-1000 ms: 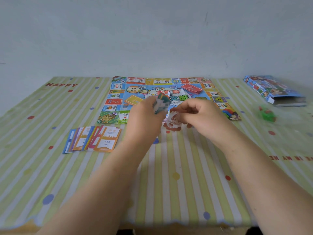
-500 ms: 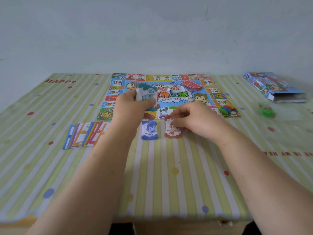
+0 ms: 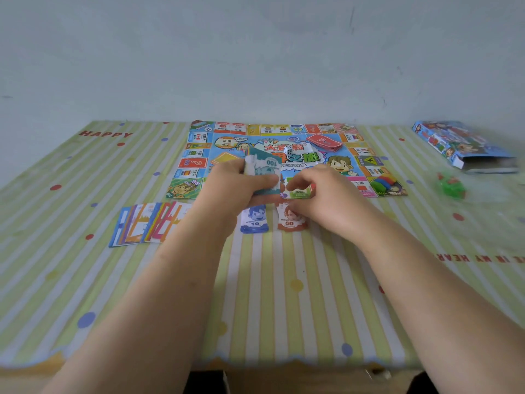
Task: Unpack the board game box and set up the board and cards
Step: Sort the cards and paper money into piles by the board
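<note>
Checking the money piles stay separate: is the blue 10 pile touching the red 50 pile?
Apart. The head view shows a strip of striped tablecloth between the blue 10 pile and the red 50 pile.

the left hand (image 3: 241, 186) is gripping a stack of play money (image 3: 262, 173) over the board (image 3: 284, 155). the right hand (image 3: 326, 194) is pinching a green note (image 3: 299, 192) above the blue pile (image 3: 253, 221) and orange pile (image 3: 289, 221) lying on the tablecloth (image 3: 270, 294).

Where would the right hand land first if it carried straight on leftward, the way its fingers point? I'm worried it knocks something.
Probably the teal paper 100 notes gripped in the left hand; depth unclear.
</note>
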Available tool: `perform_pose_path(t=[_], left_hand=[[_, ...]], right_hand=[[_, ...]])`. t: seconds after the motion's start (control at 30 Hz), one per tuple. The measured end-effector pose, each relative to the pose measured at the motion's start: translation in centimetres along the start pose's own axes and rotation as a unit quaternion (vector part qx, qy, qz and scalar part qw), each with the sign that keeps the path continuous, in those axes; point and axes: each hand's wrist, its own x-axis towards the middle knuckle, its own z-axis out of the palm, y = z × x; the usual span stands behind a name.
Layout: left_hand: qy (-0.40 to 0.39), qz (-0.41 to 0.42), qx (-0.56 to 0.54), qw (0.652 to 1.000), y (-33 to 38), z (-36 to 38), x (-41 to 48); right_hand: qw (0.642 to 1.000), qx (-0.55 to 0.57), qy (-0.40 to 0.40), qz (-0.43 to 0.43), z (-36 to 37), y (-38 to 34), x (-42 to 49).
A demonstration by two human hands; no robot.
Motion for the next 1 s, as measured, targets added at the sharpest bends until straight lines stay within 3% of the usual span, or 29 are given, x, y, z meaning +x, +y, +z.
perform_pose_path(t=[0.13, 0.27, 0.43, 0.6, 0.7, 1.0], left_hand=[[-0.049, -0.038, -0.046, 0.997, 0.1, 0.4, -0.1], [-0.090, -0.051, -0.037, 0.994, 0.2, 1.0, -0.3], [-0.141, -0.052, -0.007, 0.989, 0.5, 2.7, -0.6], [-0.156, -0.087, -0.083, 0.980, 1.3, 3.7, -0.2], [-0.169, -0.079, -0.070, 0.980, 0.7, 3.8, -0.1], [-0.135, -0.036, -0.022, 0.990, -0.1, 3.8, -0.1]], right_hand=[[0.980, 0.169, 0.095, 0.049, -1.3, 0.1, 0.1], [0.941, 0.331, 0.041, 0.061, -2.7, 0.2, -0.1], [0.941, 0.333, 0.024, 0.049, -3.8, 0.7, -0.4], [0.931, 0.356, 0.039, 0.069, -4.7, 2.4, -0.4], [0.920, 0.384, 0.029, 0.071, -4.5, 3.1, -0.6], [0.931, 0.360, 0.033, 0.049, -4.5, 3.3, -0.5]])
